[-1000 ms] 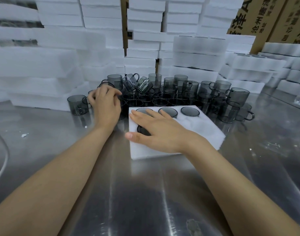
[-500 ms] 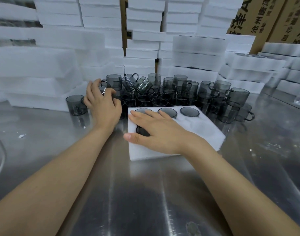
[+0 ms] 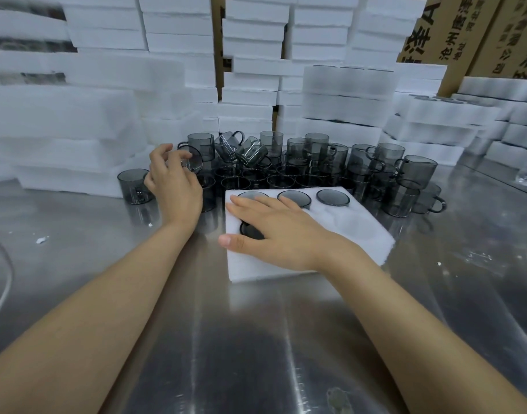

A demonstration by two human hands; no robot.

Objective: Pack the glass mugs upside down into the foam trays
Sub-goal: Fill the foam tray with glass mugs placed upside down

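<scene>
A white foam tray [image 3: 372, 243] lies on the steel table, with several smoky glass mugs set upside down in its holes; one mug base [image 3: 333, 197] shows at the far right of the back row. My right hand [image 3: 274, 231] rests flat on the tray's left part, fingers straight, partly covering a mug in the front row. My left hand [image 3: 174, 180] grips a tilted grey mug [image 3: 192, 159], lifted at the left edge of the crowd of loose mugs [image 3: 316, 162] behind the tray. Two empty holes show at the tray's right.
One mug [image 3: 133, 186] stands alone left of my left hand. Stacks of white foam trays [image 3: 77, 121] wall the back and left; more stacks and cardboard boxes [image 3: 465, 31] stand at the right. Foam crumbs [image 3: 41, 239] lie on the steel table [image 3: 256, 339].
My left hand has closed on a mug at the left of the pile and lifted and tilted it. My right hand stays flat on the tray.
</scene>
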